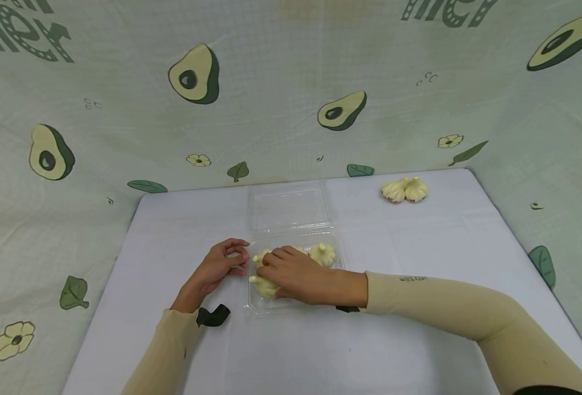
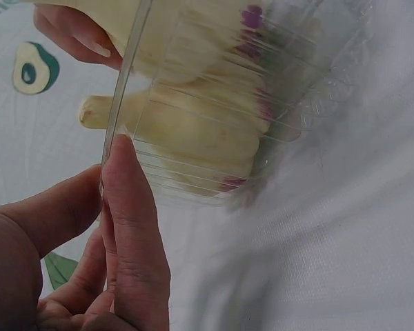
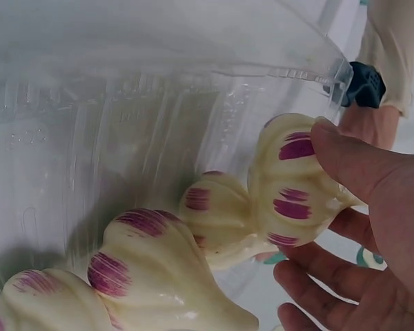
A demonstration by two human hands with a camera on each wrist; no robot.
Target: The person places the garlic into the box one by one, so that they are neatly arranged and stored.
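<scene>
A clear plastic clamshell box sits open on the table, its lid laid back toward the far side. My left hand is at the box's left side; thumb and forefinger pinch its rim in the left wrist view. Over the box, my right hand grips a cream garlic bulb with purple streaks between thumb and fingers. Several other garlic bulbs lie in the box, one visible at its right side. In the head view, the right hand partly hides them.
Two more garlic bulbs lie together at the back right of the white-covered table. An avocado-print cloth hangs behind and along both sides. A black wrist strap shows at the left wrist.
</scene>
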